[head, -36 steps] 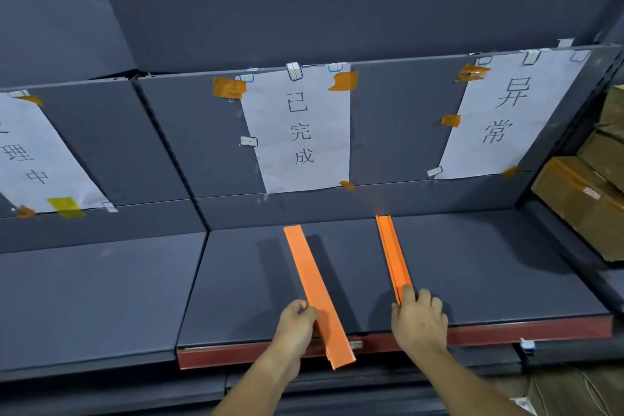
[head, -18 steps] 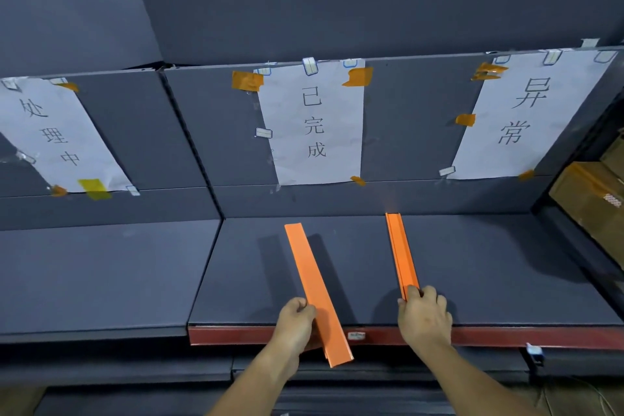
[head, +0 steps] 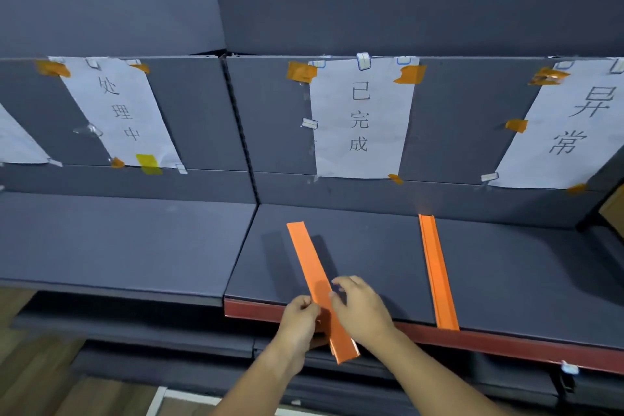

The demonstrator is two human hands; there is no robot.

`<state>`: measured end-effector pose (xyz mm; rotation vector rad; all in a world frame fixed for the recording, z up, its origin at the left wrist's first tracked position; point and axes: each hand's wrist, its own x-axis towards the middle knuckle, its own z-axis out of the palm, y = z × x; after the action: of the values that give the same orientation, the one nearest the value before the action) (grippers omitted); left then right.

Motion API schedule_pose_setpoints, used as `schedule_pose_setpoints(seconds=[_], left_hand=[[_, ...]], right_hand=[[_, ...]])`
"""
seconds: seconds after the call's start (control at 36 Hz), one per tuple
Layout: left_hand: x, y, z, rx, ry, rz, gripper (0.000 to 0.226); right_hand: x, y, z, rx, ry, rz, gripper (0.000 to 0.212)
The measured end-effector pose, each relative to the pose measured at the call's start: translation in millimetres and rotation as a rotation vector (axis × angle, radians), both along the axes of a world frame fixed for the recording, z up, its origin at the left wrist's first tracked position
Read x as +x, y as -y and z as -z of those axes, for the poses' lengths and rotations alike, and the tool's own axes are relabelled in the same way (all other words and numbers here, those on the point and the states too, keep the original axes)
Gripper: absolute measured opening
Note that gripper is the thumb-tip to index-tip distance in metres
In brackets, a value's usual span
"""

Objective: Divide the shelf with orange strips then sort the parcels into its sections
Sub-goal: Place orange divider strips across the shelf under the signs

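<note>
The left hand [head: 299,317] pinches a tilted orange strip [head: 315,280]; the right hand [head: 359,309], fingers loosely curved, touches its other edge. A second strip [head: 437,272] lies on the shelf [head: 371,257], well right of both hands

Two bare forearms, no sleeves or gloves

The left hand [head: 300,317] gripped the near end of a tilted orange strip [head: 312,275] jutting past the shelf [head: 378,267] front, the right hand [head: 363,309] reaching beside it. A second orange strip [head: 437,272] lay straight on the shelf, below taped paper signs [head: 359,120].
</note>
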<state>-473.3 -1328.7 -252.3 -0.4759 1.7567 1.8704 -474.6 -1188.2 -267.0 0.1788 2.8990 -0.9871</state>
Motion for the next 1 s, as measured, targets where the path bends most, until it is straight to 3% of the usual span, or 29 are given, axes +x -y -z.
schedule_pose_setpoints(seconds=[0.33, 0.69, 0.92, 1.0], left_hand=[[-1.4, 135.4, 2.9, 0.116, 0.002, -0.114, 0.013], [-17.1, 296.4, -4.2, 0.228, -0.052, -0.137, 0.013], [-33.2, 328.0, -8.0, 0.278, -0.032, -0.119, 0.008], [-40.2, 332.9, -5.8, 0.226, -0.038, -0.093, 0.011]], right_hand=[[2.0, 136.9, -5.1, -0.054, 0.163, -0.247, 0.050], [-3.5, 304.2, -4.5, -0.303, -0.042, -0.082, 0.038], [-10.9, 334.5, -13.9, -0.406, -0.083, 0.041, 0.035], [-20.3, 334.4, -15.1, -0.357, -0.090, 0.085, 0.037]])
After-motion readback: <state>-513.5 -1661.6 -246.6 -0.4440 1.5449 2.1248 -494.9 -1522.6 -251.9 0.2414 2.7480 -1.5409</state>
